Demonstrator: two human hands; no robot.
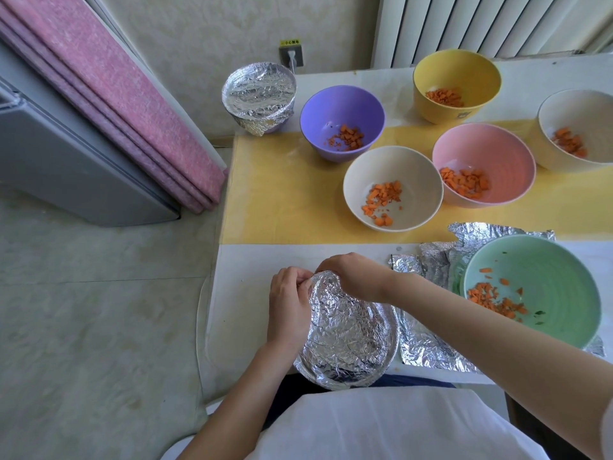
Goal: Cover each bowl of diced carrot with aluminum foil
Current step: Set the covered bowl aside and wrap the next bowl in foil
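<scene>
At the bottom centre of the frame the foil-wrapped bowl [345,327] sits on the near edge of the table [252,260], and its rim seems to hang over toward the lap. The left hand [288,307] is curled round its left side. The right hand [351,277] pinches the foil at the far rim, fingers closed on the crumpled sheet. A firm downward press here could tip the bowl off the edge, and the creased foil may tear if it is pulled tight.

At lower right the green bowl [564,293] stands uncovered on loose foil sheets [431,346], just beside the right forearm. A swing of that arm, or a tug on a sheet, could drag or spill it.

Toward the middle and upper right, the cream bowl [391,187], pink bowl [481,164], purple bowl [341,121], yellow bowl [457,84] and white bowl [577,127] all lie open and close together, so reaching across risks a knock.

In the upper middle, one finished covered bowl [258,94] stands at the table's far corner, where a nudge could send it off.
</scene>
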